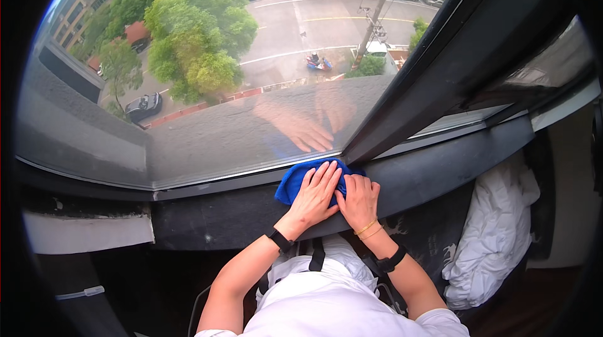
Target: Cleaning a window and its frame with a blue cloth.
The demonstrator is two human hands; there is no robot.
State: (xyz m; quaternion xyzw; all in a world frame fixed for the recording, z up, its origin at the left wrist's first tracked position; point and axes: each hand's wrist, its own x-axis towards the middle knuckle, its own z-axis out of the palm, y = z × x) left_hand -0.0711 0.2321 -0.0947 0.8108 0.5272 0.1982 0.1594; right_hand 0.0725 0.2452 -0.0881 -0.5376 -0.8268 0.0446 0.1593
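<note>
A blue cloth (294,181) lies bunched on the dark window sill (212,219), against the lower window frame by the foot of a dark upright post. My left hand (316,194) rests flat on the cloth, its fingers pointing towards the glass. Just right of it, my right hand (359,195) has its fingers bent over the cloth's right part, gripping it. Both hands show faintly as a reflection in the window pane (264,125). A black band is on each forearm, and thin gold-coloured bracelets circle the right wrist.
The dark window post (414,78) slants up to the right of my hands. White crumpled fabric (494,238) lies beyond the sill at the right. A pale ledge (89,233) is at the left. Outside, far below, are trees, a street and parked cars.
</note>
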